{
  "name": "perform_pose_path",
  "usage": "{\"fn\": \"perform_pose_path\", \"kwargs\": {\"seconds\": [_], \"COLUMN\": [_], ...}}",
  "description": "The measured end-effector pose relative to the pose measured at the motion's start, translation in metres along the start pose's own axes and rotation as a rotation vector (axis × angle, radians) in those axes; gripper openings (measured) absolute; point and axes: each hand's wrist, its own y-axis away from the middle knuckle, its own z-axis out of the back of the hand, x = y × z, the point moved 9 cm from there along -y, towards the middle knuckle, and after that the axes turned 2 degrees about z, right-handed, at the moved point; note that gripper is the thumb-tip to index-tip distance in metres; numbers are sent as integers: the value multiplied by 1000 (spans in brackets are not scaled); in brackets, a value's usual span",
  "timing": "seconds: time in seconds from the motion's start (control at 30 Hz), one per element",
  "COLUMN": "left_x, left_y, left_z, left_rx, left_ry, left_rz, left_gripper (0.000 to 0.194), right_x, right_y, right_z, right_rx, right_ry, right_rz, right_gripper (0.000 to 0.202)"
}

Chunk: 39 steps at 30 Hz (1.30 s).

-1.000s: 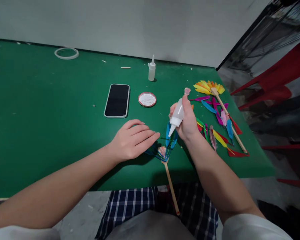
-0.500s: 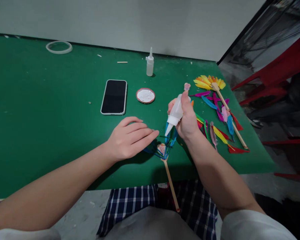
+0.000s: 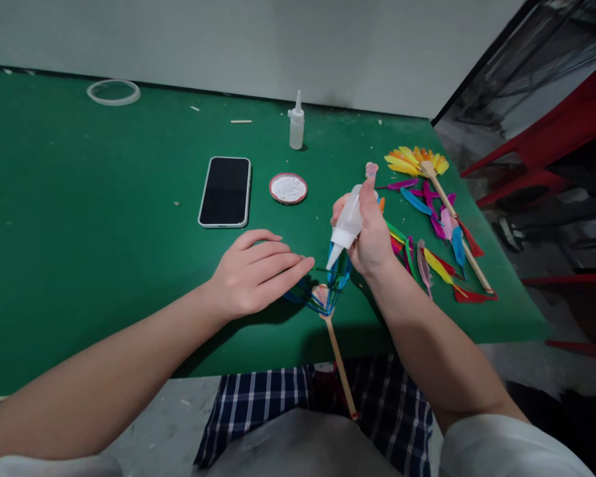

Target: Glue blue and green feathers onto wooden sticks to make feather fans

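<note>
My right hand point(image 3: 370, 232) grips a white squeeze bottle point(image 3: 348, 218), with its nozzle pointing down and left, at or just above the thin green feather point(image 3: 322, 269). That feather runs from the fingertips of my left hand point(image 3: 258, 273), whose fingers lie together and pinch its end. Beneath lies a feather fan with blue feathers point(image 3: 345, 268), partly covered by my left hand. A pinkish heart-shaped piece point(image 3: 320, 295) sits at its base, and its wooden handle point(image 3: 341, 364) sticks out past the table edge towards me.
On the green table point(image 3: 104, 232) lie a phone point(image 3: 225, 192), a round lid with white stuff point(image 3: 288, 189), a small upright bottle point(image 3: 297, 129) and a clear ring point(image 3: 113, 93). To the right are a yellow feather fan point(image 3: 410, 161) and loose coloured feathers point(image 3: 436, 265). Red chairs point(image 3: 541, 139) stand beyond.
Both hands, the bottle and the feather hold nearly the same place. The whole view has shifted very slightly.
</note>
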Motion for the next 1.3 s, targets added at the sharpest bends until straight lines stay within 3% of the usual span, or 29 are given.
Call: {"fn": "perform_pose_path", "kwargs": {"seconds": [0.33,1.3], "left_x": [-6,-3], "left_y": [-2,2], "left_z": [7,7], "left_rx": [-75,-87], "left_ry": [-29,-23], "left_rz": [-59,-23], "left_gripper": [19,23], "right_x": [-2,6], "right_y": [1,0], "right_z": [0,2], "right_rx": [0,37], "right_ry": [33,30], "right_rz": [-31,44], "right_gripper": [58,58]}}
